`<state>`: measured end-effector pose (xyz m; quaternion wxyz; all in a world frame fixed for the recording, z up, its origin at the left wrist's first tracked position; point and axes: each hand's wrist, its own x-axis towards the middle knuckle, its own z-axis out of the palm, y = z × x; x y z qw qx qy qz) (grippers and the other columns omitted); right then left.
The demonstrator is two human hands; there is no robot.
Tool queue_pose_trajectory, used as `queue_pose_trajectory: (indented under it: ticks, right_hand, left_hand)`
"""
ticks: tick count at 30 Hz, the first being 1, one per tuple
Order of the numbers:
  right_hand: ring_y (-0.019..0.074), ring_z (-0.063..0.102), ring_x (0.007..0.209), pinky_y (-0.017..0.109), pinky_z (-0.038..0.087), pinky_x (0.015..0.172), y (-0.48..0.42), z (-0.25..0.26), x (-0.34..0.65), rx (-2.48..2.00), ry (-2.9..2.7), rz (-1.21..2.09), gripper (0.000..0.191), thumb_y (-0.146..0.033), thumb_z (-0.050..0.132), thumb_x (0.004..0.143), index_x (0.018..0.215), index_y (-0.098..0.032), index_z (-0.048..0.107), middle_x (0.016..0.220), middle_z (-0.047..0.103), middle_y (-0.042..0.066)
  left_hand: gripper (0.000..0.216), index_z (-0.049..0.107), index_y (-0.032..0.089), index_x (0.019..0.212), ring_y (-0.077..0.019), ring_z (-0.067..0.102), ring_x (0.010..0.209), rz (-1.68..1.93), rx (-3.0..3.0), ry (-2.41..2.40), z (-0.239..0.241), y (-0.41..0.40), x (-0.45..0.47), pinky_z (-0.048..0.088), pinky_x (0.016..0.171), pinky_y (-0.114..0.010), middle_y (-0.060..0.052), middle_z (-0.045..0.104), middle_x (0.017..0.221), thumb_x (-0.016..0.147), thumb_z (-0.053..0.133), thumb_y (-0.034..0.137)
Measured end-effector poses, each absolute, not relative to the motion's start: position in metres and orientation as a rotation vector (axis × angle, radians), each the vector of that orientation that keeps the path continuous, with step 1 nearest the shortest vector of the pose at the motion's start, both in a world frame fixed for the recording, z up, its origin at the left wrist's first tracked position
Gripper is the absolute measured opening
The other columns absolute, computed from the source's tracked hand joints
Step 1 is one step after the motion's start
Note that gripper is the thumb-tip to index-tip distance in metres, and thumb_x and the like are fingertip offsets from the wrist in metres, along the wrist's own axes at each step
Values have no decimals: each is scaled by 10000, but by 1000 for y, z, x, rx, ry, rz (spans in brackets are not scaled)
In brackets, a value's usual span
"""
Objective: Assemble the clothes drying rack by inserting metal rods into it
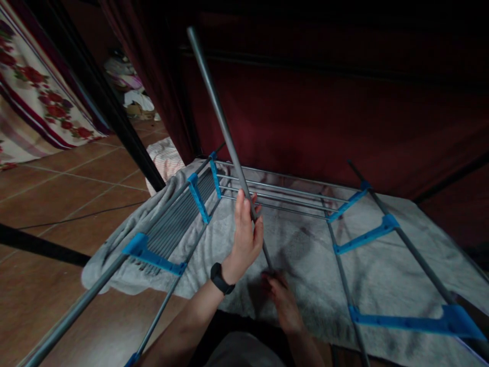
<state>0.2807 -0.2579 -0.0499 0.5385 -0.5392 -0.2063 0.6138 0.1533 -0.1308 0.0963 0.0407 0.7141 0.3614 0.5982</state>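
A long grey metal tube [217, 104] leans up and to the left in front of me. My left hand [246, 234], with a black band on its wrist, grips it partway along, the fingers fairly straight against it. Lower down, my right hand [280, 295] is closed on the tube's thin bottom end; its fingertips are partly in shadow. Around both hands stands a partly assembled rack of grey tubes with blue plastic brackets [199, 198]. Thin rods [282, 187] span its far side, and a bundle of parallel rods [171, 211] lies at its left.
Under the rack is a bed with a grey blanket [305, 285]. A dark red curtain [324, 117] hangs behind it. Black bed posts [126, 127] rise at the left. Beyond are a tiled floor [69, 204] and a flowered cloth [42, 97].
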Motion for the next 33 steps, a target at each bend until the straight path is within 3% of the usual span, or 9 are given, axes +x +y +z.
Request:
queue_pose_trajectory:
  ticks: [2,4,6,8,11,13,23,33]
  right_hand:
    - [264,721,978,401,572,886,-256,-51,275,-1294,-504,1491,500,-627,878,696,1022,-262,777,1051,793,42]
    - [256,711,948,399,559,896,-253,-51,269,-1302,-505,1508,462,-619,877,690,973,-268,780,1002,791,28]
    - [247,698,928,396,549,897,-249,-51,264,-1303,-505,1521,438,-606,877,681,951,-275,781,981,787,15]
    - [242,686,913,389,542,882,-246,-50,260,-1303,-521,1551,421,-586,875,681,951,-274,786,965,781,10]
    - [250,682,908,398,536,873,-245,-47,257,-1307,-545,1582,430,-572,873,675,967,-267,794,948,777,18]
    - [270,688,932,424,537,892,-245,-46,256,-1318,-535,1570,467,-580,878,660,998,-269,796,955,779,29]
    - [312,695,1114,512,523,1039,-248,-52,281,-1274,-662,1476,451,-669,813,764,1048,-320,798,1180,772,74]
    - [277,724,1000,429,587,889,-237,-45,305,-1306,-508,1395,523,-623,925,651,999,-253,797,1138,784,100]
  left_hand:
    - [841,-132,365,1710,-246,552,1484,1807,2050,1042,91,-133,157,587,1107,-422,-220,116,1804,1099,418,188]
    - [809,-90,343,1722,-225,660,1354,1741,1914,988,86,-138,160,608,1066,-404,-226,365,1711,1109,427,235]
    - [750,8,321,1734,-205,733,1197,1641,1798,971,79,-143,163,639,976,-368,-185,599,1511,1115,431,284]
    - [672,160,301,1722,-181,758,1031,1556,1705,974,72,-148,165,645,864,-319,-126,712,1300,1115,447,327]
    - [554,385,266,1637,-146,729,883,1506,1611,972,66,-154,164,617,778,-272,-70,735,1135,1102,498,359]
    - [512,456,244,1589,-138,707,849,1502,1583,976,66,-154,161,604,764,-267,-63,734,1109,1094,519,359]
    - [358,649,214,1405,-192,713,997,1444,1952,1044,75,-148,140,568,909,-340,-86,759,1130,1082,497,224]
    - [396,683,214,1361,-225,695,950,1135,2288,1287,43,-147,124,542,858,-365,-82,750,1029,1049,452,134]
